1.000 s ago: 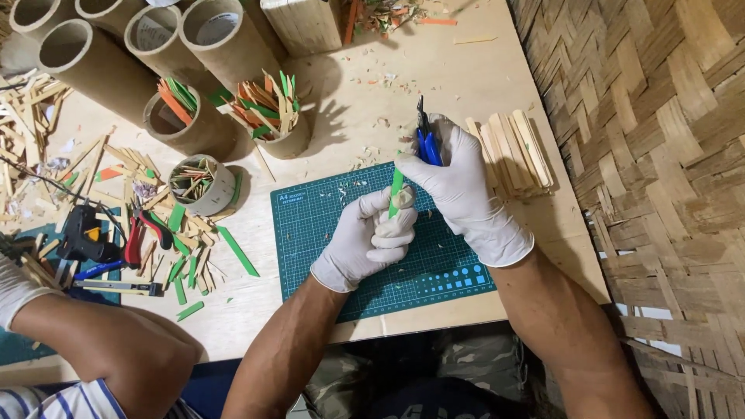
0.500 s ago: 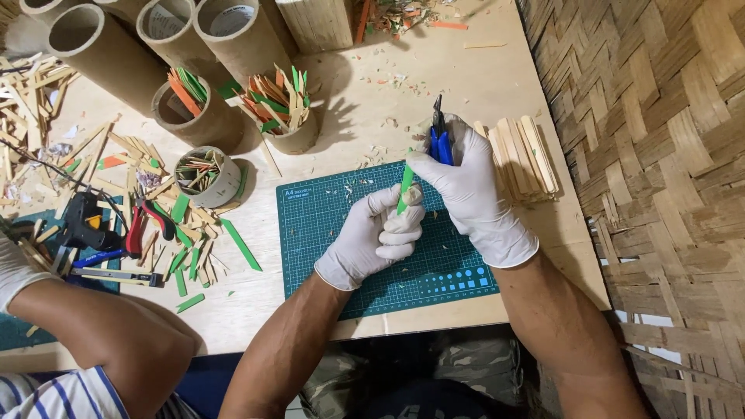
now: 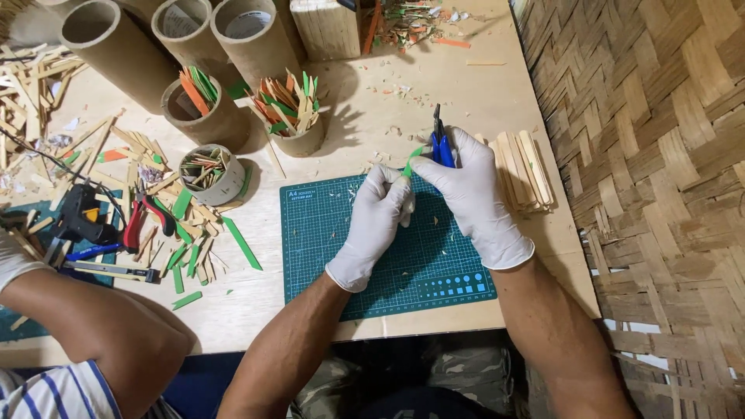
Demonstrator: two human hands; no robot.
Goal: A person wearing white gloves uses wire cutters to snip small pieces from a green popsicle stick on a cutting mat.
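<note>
Because the green stick (image 3: pixel 412 157) is pinched at its lower end by the fingertips of the left hand (image 3: pixel 375 225), closed narrowly around it, while the right hand (image 3: pixel 475 198) grips the blue-handled cutters (image 3: pixel 439 143) right beside its upper end, the plainest risk is to the gloved fingers themselves: the blades sit very close to the left fingertips, and a slip could nick the glove. I judge that the thin stick could also split or twist if the pinch loosens, and a trimmed bit could fly off the green cutting mat (image 3: pixel 334 240) toward the table edge. Both hands hover over the upper right corner of that mat. Just to the right, touching the right wrist side, lies a bundle of plain wooden sticks (image 3: pixel 526 169), which an elbow sweep could scatter. Behind the mat stand a short cup of coloured sticks (image 3: pixel 291 116) and tall cardboard tubes (image 3: pixel 240 35), apart from the hands but in the way of any forward reach. On the left a loose heap of sticks and hand tools (image 3: pixel 140 221) crowds the table, and another person's arm (image 3: pixel 85 318) rests there.
</note>
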